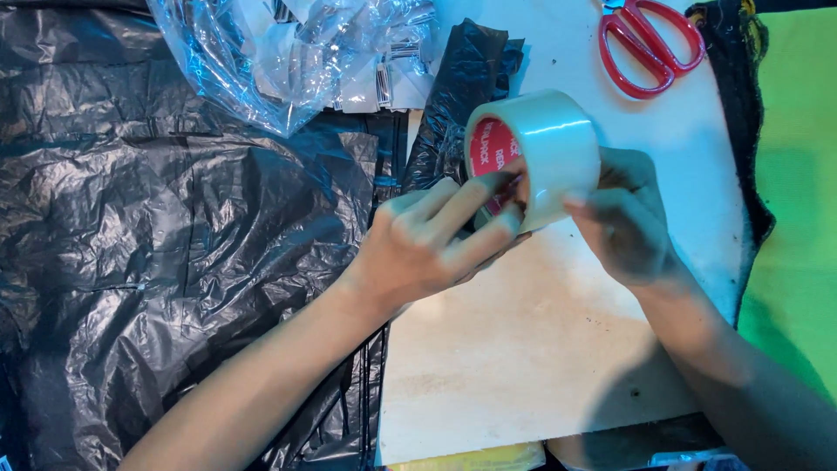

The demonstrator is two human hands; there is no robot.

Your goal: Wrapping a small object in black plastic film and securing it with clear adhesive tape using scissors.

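Tape roll [539,150], above the pale board [532,349], sits clasped in the right hand [623,218] while left fingertips [501,187] pick at its edge, seemingly hunting the loose end, which needs a careful nail-lift.

You're at a packing bench: black plastic sheeting [174,218], red scissors [649,44] (top edge), pale board [523,349].

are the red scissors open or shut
Shut: the red scissors lie on the white board, handle loops side by side; the blades are cut off by the frame.
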